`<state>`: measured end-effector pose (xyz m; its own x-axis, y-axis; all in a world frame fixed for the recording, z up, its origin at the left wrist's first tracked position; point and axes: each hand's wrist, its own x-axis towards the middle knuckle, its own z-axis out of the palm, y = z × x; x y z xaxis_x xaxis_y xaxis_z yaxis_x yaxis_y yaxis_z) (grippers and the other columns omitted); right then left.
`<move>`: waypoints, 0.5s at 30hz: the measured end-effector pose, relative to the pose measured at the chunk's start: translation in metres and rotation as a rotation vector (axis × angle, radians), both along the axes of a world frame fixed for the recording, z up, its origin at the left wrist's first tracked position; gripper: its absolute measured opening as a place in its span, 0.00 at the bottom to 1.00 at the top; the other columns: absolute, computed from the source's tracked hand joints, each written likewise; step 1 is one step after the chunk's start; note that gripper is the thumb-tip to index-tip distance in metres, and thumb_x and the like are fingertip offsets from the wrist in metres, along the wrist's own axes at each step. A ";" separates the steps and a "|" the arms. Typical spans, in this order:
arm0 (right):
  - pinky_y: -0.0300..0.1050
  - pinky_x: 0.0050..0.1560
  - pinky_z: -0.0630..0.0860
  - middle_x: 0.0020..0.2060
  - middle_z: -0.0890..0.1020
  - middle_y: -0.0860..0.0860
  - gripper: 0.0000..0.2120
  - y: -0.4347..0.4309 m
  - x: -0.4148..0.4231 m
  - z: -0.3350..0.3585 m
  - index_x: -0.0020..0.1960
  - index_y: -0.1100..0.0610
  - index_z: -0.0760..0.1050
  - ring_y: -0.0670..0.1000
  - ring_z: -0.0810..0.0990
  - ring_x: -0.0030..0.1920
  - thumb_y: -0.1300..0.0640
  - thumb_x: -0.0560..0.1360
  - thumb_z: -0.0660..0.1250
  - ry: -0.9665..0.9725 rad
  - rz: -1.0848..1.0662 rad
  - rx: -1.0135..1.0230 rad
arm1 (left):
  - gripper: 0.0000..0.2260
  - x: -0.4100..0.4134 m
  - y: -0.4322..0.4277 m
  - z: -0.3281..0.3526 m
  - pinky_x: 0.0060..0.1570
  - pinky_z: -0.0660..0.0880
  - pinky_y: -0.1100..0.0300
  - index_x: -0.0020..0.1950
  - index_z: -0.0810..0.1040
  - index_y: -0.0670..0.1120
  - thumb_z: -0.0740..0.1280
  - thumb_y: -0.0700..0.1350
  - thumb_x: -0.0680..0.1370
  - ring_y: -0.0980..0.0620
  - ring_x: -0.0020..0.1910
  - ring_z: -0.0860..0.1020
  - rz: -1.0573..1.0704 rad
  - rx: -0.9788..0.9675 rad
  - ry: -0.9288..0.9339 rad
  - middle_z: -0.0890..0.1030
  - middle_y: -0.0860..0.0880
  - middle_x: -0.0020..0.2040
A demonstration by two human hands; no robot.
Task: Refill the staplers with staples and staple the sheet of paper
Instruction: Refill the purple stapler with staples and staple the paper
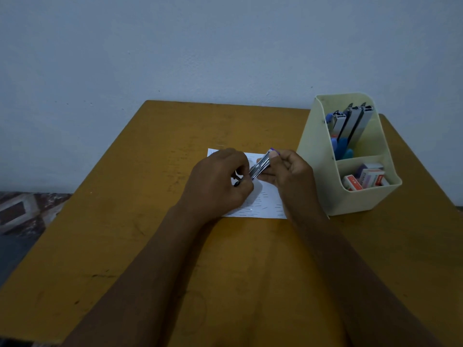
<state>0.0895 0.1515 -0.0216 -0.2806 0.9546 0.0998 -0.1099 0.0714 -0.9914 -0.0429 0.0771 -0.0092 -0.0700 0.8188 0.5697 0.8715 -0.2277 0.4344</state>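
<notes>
- The right hand (290, 171) grips a small metal stapler with purple end (261, 164) above the white sheet of paper (265, 204).
- The left hand (220, 181) pinches the stapler's lower end.
- The paper lies on the yellow-brown tabletop (125, 221).

Stapler (260, 166): shiny metal. Sheet (265, 204): matt white paper. Organizer (323, 171): smooth cream plastic. Table (150, 221): scuffed, matt ochre wood.

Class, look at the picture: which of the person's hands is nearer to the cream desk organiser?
Right. The right hand, holding the stapler, is just left of the organiser; the left hand grips the stapler's other end, farther away over the paper.
</notes>
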 end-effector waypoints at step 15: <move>0.25 0.43 0.64 0.48 0.81 0.59 0.09 0.004 0.006 -0.008 0.53 0.65 0.78 0.50 0.76 0.47 0.61 0.75 0.66 -0.637 -0.194 0.478 | 0.04 0.002 0.002 0.011 0.38 0.71 0.71 0.47 0.83 0.44 0.69 0.39 0.73 0.56 0.39 0.77 0.021 0.111 -0.208 0.81 0.50 0.44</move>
<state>0.0955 0.1552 -0.0293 -0.2551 0.8869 0.3852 0.5217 0.4616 -0.7174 -0.0414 0.0789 0.0015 -0.2119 0.7490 0.6278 0.7707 -0.2669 0.5785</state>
